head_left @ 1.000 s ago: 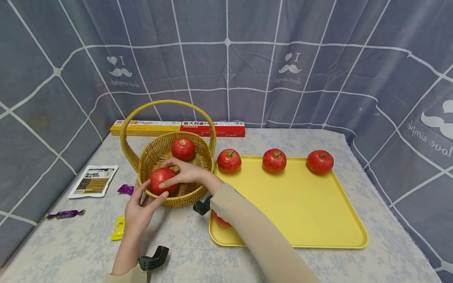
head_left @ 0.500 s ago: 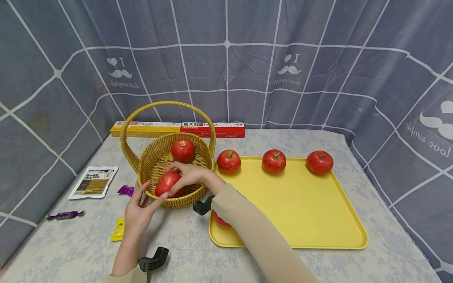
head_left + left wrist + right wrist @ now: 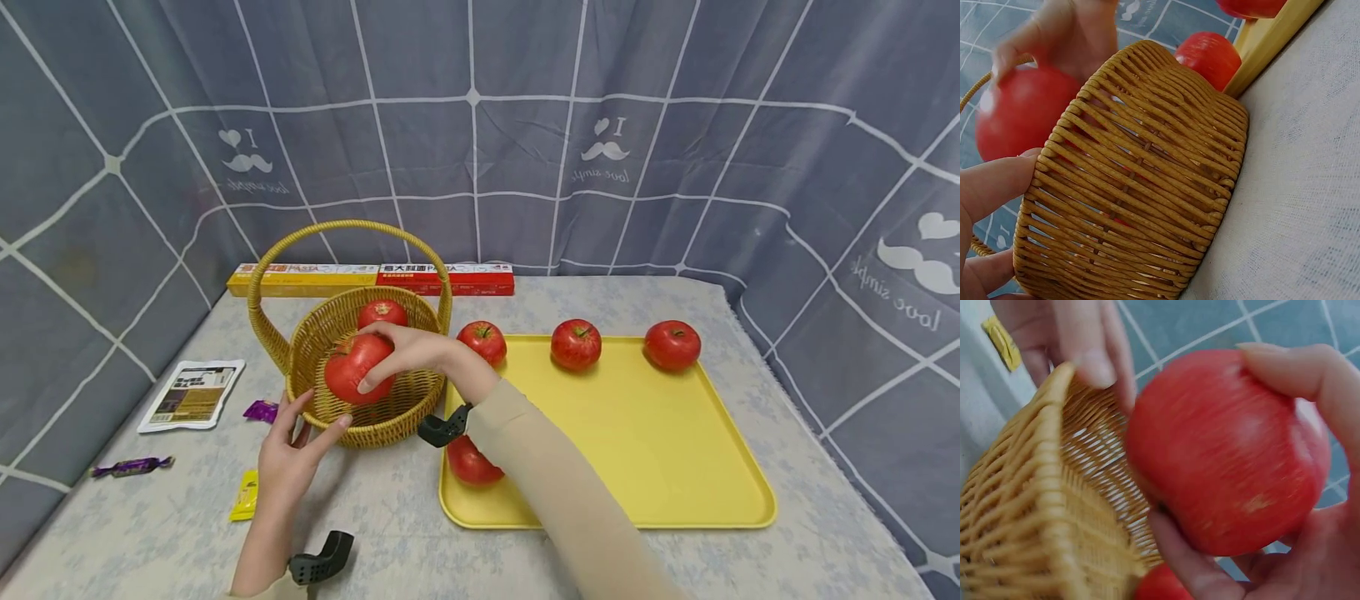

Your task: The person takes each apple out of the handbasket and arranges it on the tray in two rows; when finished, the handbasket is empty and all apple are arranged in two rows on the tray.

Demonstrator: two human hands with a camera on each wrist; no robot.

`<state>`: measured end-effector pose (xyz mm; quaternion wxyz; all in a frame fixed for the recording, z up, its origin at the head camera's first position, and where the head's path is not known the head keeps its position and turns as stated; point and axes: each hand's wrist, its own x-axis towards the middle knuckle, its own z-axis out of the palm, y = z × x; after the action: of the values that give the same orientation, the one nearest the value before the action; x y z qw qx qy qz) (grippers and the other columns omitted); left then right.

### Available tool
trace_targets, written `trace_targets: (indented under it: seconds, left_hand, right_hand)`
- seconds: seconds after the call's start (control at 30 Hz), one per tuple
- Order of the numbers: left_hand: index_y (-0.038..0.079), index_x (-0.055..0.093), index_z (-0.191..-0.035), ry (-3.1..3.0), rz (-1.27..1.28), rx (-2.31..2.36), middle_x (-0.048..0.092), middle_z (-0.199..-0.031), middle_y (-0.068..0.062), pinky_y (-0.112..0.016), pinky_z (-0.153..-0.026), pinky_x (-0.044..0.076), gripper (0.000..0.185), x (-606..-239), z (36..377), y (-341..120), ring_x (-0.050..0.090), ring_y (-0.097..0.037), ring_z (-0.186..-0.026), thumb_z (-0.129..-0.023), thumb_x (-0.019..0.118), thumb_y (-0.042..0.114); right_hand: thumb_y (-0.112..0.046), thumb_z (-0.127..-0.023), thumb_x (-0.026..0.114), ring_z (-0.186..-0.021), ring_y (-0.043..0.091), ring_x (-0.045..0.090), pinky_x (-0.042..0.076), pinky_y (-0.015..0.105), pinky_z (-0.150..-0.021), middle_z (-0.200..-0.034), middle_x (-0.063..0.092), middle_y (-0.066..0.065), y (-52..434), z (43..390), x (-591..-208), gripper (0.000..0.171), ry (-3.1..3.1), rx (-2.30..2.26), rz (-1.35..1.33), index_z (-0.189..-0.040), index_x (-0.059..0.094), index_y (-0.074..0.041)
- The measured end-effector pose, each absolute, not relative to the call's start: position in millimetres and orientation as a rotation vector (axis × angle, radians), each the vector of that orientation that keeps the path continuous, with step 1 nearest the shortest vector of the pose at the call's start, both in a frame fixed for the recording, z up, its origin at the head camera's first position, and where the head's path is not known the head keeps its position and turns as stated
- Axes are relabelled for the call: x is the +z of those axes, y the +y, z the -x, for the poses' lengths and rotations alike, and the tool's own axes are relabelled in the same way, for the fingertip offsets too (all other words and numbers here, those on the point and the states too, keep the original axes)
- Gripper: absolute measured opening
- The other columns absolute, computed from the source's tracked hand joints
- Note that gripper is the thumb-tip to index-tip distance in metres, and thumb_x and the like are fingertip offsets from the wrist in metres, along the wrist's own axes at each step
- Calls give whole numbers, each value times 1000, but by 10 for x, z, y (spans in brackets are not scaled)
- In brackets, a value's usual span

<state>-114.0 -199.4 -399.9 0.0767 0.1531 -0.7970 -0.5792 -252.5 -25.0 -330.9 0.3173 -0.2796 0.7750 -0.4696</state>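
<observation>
My right hand (image 3: 412,348) grips a red apple (image 3: 358,369) over the near part of a wicker basket (image 3: 382,432). In the right wrist view, thumb and fingers curl round this apple (image 3: 1222,456), above the woven rim. A second apple (image 3: 382,312) sits farther back inside the basket. My left hand (image 3: 288,458) holds the basket's near left rim, with fingers and thumb on either side of the edge. The left wrist view shows the basket's woven side (image 3: 1129,175) close up, and the held apple (image 3: 1029,112) beyond the rim.
A yellow tray (image 3: 622,442) to the right bears several apples along its far and left edges. Pasta boxes (image 3: 442,280) lie behind the basket, whose tall handle (image 3: 348,223) arches above it. On the left are a white packet (image 3: 192,396) and wrapped candies (image 3: 133,467).
My right hand has raised the apple from the basket's near left side and moved it to the right. The left hand keeps its hold on the rim. The head view has shifted slightly.
</observation>
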Motion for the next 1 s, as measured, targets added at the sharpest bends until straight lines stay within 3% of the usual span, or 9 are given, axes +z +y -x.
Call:
trace_targets:
  seconds: [0.2, 0.47, 0.7, 1.0]
  left_hand:
    - [14, 32, -147, -2378, -462, -1735, 1, -156, 6, -34, -108, 29, 81, -3997, 1137, -2001, 16, -21, -140, -82, 73, 36]
    - [16, 30, -148, -2382, -464, -1753, -1, -155, 5, -35, -109, 28, 82, -4004, 1127, -1992, 15, -22, -140, -82, 73, 37]
    - [14, 31, -148, -2361, -454, -1763, 0, -156, 5, -33, -109, 28, 81, -4018, 1139, -1997, 15, -21, -140, -82, 73, 35]
    - [15, 31, -148, -2368, -452, -1770, -1, -155, 5, -30, -108, 29, 81, -4008, 1134, -1999, 15, -20, -140, -82, 73, 35]
  right_hand:
    - [-10, -72, 78, -110, 19, 49, 51, 30, -85, -126, 44, 1, 55, 2401, -2994, 78, 1996, -1374, 780, -136, 34, -20]
    - [-5, -70, 75, -115, 26, 48, 50, 39, -91, -131, 43, 8, 735, 2255, -2766, 84, 1965, -1517, 1020, -140, 30, -15]
    - [-5, -66, 82, -112, 27, 50, 49, 41, -91, -128, 47, 9, 1364, 2156, -2826, 86, 2108, -1506, 1011, -138, 36, -11]
    - [-8, -68, 82, -112, 33, 47, 52, 41, -86, -128, 44, 13, 2046, 2019, -3120, 80, 2203, -1391, 936, -134, 37, -9]
